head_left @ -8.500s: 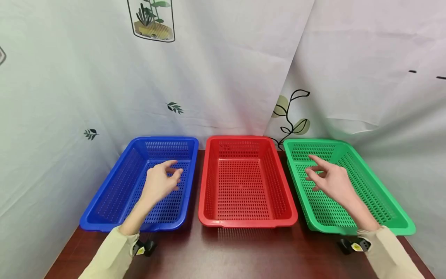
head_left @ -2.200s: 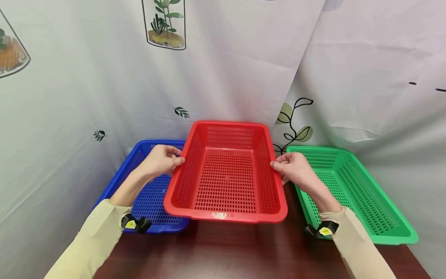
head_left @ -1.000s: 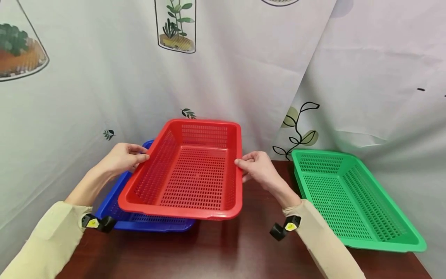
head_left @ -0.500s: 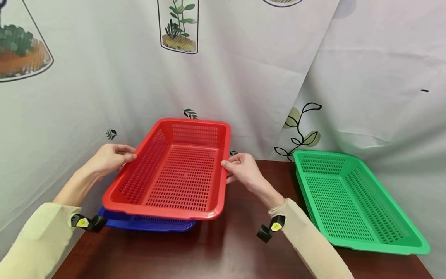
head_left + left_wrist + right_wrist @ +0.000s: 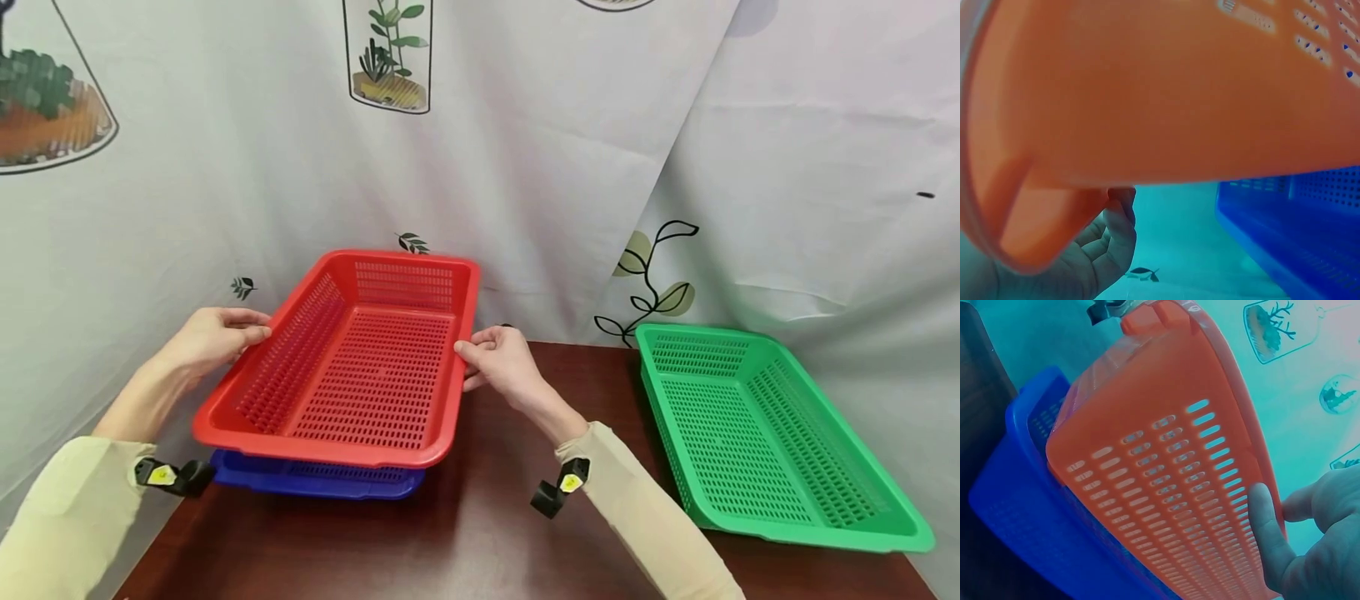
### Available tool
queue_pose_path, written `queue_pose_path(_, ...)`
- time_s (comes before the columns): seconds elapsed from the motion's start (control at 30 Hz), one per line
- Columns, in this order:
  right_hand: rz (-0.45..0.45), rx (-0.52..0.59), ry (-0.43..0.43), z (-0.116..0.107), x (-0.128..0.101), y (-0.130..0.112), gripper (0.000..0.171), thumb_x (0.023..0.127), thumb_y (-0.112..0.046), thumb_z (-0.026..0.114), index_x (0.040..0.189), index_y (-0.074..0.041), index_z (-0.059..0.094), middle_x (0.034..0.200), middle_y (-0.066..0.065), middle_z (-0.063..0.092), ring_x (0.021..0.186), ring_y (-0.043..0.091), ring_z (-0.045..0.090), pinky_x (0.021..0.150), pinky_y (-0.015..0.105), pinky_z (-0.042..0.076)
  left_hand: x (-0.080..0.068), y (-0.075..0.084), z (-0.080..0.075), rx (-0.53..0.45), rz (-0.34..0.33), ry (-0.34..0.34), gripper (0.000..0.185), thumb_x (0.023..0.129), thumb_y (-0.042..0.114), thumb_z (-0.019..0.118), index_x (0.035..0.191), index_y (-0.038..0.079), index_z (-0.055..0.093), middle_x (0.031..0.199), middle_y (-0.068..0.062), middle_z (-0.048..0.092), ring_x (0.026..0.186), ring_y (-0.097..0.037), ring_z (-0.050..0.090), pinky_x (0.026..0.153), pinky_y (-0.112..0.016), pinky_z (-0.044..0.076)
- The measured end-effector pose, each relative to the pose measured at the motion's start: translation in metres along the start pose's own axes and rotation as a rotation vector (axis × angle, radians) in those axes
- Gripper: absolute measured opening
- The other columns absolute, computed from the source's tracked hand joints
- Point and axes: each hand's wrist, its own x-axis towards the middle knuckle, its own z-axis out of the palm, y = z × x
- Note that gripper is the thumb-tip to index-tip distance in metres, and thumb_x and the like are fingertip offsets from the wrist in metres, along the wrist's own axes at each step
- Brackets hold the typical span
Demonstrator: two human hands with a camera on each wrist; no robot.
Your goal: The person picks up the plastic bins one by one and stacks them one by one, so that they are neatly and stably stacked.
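Observation:
Between my two hands hangs a red plastic basket (image 5: 322,450), empty inside, held over a blue basket (image 5: 315,481). My left hand (image 5: 210,343) pinches its left rim; my right hand (image 5: 501,362) grips the right rim, thumb on top. Most of the blue basket is hidden below in the head view. Seen from the left wrist, the red basket (image 5: 1147,100) looks orange and stands apart from the blue basket (image 5: 1260,225). In the right wrist view, the red basket's lower part (image 5: 1141,394) overlaps the blue basket (image 5: 1029,506); whether they touch there I cannot tell.
A green basket (image 5: 840,536) sits on the right of the dark reddish-brown table (image 5: 510,525). Behind the table hangs a pale cloth (image 5: 525,183) printed with plants and jars; it also covers the left side. A small black camera (image 5: 558,487) is strapped at each wrist.
Both hands took hold of the red basket, which stood between the blue and green ones, lifted it and carried it left over the blue basket. In the last half second it shifted slightly further left.

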Motion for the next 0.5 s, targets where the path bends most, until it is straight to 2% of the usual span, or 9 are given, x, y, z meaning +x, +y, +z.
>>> queue_pose_path(0.27,-0.005,0.020,-0.009,0.013,0.005,0.004,0.028,0.085,-0.006,0.061,0.101,0.012,0.047,0.079,0.022,0.063,0.059,0.026,0.064,0.054,0.039,0.054,-0.001,-0.010,-0.007,-0.013,-0.029,0.005,0.048,0.092,0.024,0.051,0.126,-0.008,0.043,0.087,-0.004,0.062,0.068,-0.010,0.058,0.059,-0.029,0.050)
queue_pose_path(0.5,0.019,0.032,0.021,0.021,0.007,0.012,0.029,0.084,-0.006,0.063,0.100,0.011,0.046,0.077,0.021,0.062,0.055,0.022,0.063,0.053,0.038,0.054,0.003,-0.019,-0.007,-0.046,-0.040,0.000,0.047,0.092,0.022,0.051,0.126,-0.009,0.042,0.091,-0.008,0.062,0.071,-0.012,0.061,0.061,-0.031,0.052)
